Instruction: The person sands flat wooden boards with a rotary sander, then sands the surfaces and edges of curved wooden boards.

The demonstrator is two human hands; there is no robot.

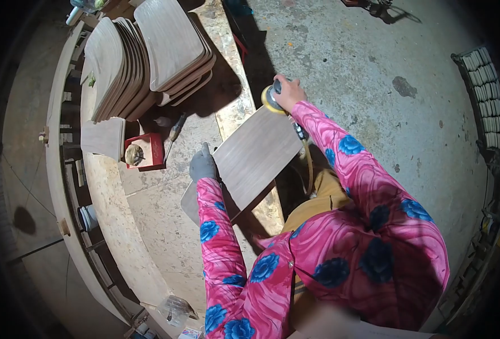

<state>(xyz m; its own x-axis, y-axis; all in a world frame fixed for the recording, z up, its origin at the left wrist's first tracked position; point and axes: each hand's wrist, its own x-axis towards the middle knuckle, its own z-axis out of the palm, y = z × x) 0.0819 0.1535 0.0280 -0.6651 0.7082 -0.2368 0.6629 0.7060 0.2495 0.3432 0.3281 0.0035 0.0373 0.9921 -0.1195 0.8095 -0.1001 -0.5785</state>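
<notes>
A flat wooden panel (pixel 250 158) with a grey-brown face lies tilted over the edge of the workbench (pixel 165 226). My left hand (pixel 203 165), in a grey glove, presses on the panel's left edge. My right hand (pixel 288 93) grips a round sander (pixel 271 99) with a yellow pad, set against the panel's far corner. A hose runs from the sander down along my right sleeve. Both sleeves are pink with blue flowers.
Stacks of curved wooden panels (pixel 142 56) lean at the bench's far end. A red box (pixel 144 151) with a round part sits beside a screwdriver (pixel 174 135). One loose panel (pixel 103 137) lies left. Concrete floor (pixel 374 68) spreads right, with a crate (pixel 487 96).
</notes>
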